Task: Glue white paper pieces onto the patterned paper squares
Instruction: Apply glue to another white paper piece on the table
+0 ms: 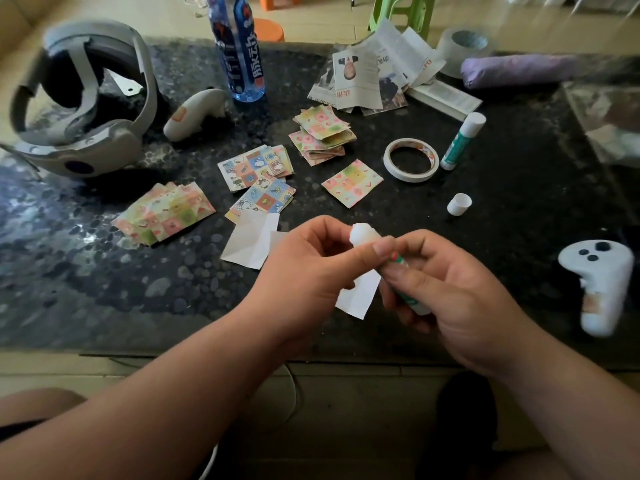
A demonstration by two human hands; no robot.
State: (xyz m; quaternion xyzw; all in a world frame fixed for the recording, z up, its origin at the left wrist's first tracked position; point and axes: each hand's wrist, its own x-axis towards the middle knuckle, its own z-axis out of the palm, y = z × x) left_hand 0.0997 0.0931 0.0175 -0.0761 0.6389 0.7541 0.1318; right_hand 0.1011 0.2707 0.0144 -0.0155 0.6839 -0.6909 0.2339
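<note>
Head view, right hand (460,299) hiding glue stick (361,234) barrel, white paper (358,297) half-covered

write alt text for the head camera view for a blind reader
A person's right hand grips an uncapped glue stick while the left hand pinches a small white paper piece above a dark table. Patterned paper squares, a tape roll, a loose cap and a second glue stick lie beyond.

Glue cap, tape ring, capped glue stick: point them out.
Glue cap (459,205), head view, side wall.
Tape ring (412,177), head view, near wall.
Capped glue stick (459,146), head view, green barrel.
</note>
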